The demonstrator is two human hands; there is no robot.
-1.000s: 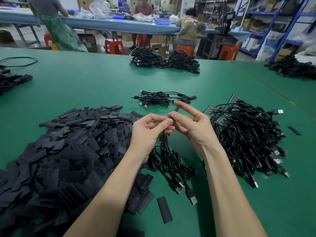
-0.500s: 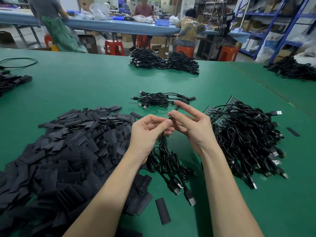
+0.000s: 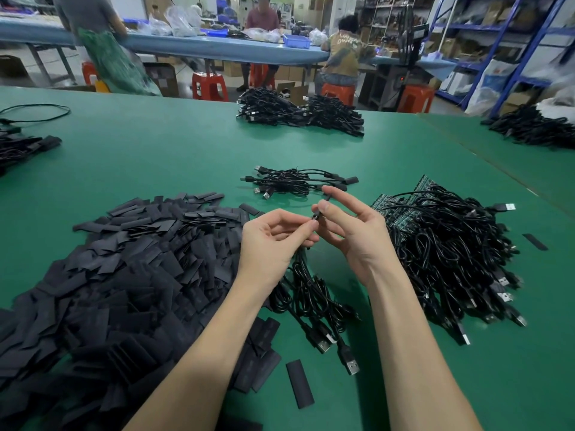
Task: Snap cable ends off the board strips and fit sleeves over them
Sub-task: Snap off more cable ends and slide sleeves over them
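bare green desk stretches open toward the far side, past the small cable bundle. on the left a wide heap of black sleeves blocks the near side. on the right a tangled cable pile on board strips fills the room. between them hanging cables narrow the gap; a loose sleeve lies near.
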